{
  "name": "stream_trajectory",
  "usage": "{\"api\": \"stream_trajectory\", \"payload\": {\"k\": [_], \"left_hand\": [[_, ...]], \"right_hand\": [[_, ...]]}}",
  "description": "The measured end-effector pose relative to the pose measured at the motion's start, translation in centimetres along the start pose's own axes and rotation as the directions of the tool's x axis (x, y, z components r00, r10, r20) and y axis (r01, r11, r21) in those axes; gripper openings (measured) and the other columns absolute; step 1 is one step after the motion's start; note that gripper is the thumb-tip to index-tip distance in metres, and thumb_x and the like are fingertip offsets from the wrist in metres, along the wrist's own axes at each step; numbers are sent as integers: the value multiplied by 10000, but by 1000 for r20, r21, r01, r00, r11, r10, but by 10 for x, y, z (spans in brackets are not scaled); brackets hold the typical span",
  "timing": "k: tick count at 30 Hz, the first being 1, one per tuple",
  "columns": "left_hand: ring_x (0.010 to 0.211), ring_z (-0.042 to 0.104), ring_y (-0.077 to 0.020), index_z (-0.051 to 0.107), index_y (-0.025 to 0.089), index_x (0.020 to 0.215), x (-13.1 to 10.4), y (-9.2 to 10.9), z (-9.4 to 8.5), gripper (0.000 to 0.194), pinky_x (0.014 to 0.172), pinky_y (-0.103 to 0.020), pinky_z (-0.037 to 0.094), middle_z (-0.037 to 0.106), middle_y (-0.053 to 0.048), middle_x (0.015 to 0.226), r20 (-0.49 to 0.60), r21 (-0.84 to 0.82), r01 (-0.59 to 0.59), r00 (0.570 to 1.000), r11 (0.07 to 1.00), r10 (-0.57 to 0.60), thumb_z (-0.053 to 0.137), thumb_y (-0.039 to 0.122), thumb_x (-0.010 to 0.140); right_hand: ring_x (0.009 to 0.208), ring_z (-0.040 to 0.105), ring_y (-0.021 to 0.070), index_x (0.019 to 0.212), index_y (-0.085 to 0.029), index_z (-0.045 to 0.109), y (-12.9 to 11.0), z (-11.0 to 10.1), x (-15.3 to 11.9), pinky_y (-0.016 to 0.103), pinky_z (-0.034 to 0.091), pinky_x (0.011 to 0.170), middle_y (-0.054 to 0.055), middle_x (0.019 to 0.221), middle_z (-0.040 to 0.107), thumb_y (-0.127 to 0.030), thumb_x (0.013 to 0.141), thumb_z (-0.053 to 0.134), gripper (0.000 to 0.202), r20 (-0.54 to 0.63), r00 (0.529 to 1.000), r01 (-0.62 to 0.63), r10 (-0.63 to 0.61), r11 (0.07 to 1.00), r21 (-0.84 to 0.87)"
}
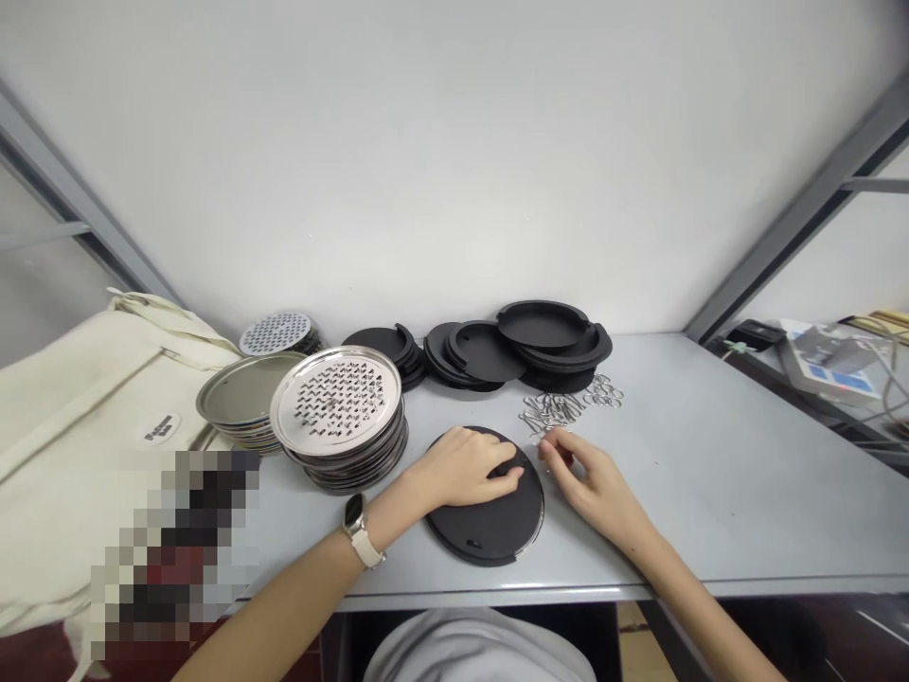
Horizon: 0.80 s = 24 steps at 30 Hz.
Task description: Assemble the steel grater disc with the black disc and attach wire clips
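A round black plate (490,521) lies on the table in front of me, with a strip of shiny metal rim showing along its right edge. Across its upper half rests my left hand (472,469), closed, its fingers curled at a dark spot near the plate's right side. Just right of the plate, my right hand (582,478) is closed in a pinch; a small glint of metal shows by the fingers, too small to name. Beyond that hand lie a heap of small metal hooks (554,412) and several metal rings (603,391).
On the left stand a stack of perforated metal grater discs (337,403), a stack of plain metal discs (248,388) and smaller grater discs (276,333). Black round trays (543,327) and black discs (376,343) line the wall. A cream cloth bag (78,417) reaches the table's left side.
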<state>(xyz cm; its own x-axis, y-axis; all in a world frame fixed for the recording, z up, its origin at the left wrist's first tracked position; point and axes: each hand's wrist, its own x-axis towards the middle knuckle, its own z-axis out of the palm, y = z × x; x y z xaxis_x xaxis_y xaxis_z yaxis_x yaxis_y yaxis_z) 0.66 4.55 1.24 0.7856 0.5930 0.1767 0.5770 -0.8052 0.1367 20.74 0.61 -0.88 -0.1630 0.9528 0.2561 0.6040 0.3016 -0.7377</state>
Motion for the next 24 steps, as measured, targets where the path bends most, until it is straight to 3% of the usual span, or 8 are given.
{"api": "stream_trajectory", "payload": {"k": [3, 6, 9, 12, 17, 24], "left_hand": [[683, 621, -172, 572, 185, 811, 0, 1, 0, 273, 564, -273, 333, 656, -24, 778, 1, -11, 5, 1000, 1000, -5, 436, 393, 924], [672, 617, -167, 579, 184, 801, 1, 1, -1, 281, 558, -265, 332, 648, -25, 756, 10, -19, 10, 1000, 1000, -10, 435, 393, 924], [668, 621, -164, 584, 185, 801, 1, 1, -1, 280, 553, -265, 333, 644, -24, 747, 18, -29, 18, 1000, 999, -17, 440, 392, 921], [681, 625, -167, 586, 185, 806, 1, 1, -2, 278, 566, -267, 347, 647, -26, 758, 18, -29, 27, 1000, 999, -26, 441, 393, 920], [712, 630, -174, 592, 187, 826, 2, 2, -1, 271, 602, -263, 378, 662, -32, 795, 21, -26, 22, 1000, 999, -21, 439, 388, 923], [680, 638, -186, 594, 175, 758, 2, -1, 1, 325, 574, -277, 360, 667, -39, 742, 22, 4, 19, 1000, 1000, -19, 435, 409, 919]], "right_hand": [[769, 514, 178, 765, -210, 505, -1, -7, 1, 289, 413, 736, 25, 796, 535, -358, 937, 434, 238, -81, 997, 19, -13, 997, 76], [914, 547, 215, 745, -208, 505, -2, -14, 2, 317, 436, 818, 63, 901, 575, -391, 940, 410, 284, -54, 997, -39, 56, 957, 289], [723, 554, 184, 782, -210, 492, -3, -17, 3, 297, 469, 681, 44, 772, 558, -416, 944, 376, 287, 20, 991, -127, 132, 879, 459], [562, 470, 144, 792, -211, 499, -2, -13, 3, 259, 426, 565, -17, 616, 469, -430, 937, 399, 280, 41, 988, -156, 152, 919, 361], [616, 495, 154, 801, -214, 517, -3, -2, 2, 256, 415, 603, -9, 665, 524, -376, 956, 383, 261, 107, 994, -21, 15, 998, 53], [575, 512, 156, 778, -230, 461, -2, 1, 1, 257, 405, 589, -3, 676, 571, -347, 970, 353, 250, 102, 995, 14, -8, 998, -62]]}}
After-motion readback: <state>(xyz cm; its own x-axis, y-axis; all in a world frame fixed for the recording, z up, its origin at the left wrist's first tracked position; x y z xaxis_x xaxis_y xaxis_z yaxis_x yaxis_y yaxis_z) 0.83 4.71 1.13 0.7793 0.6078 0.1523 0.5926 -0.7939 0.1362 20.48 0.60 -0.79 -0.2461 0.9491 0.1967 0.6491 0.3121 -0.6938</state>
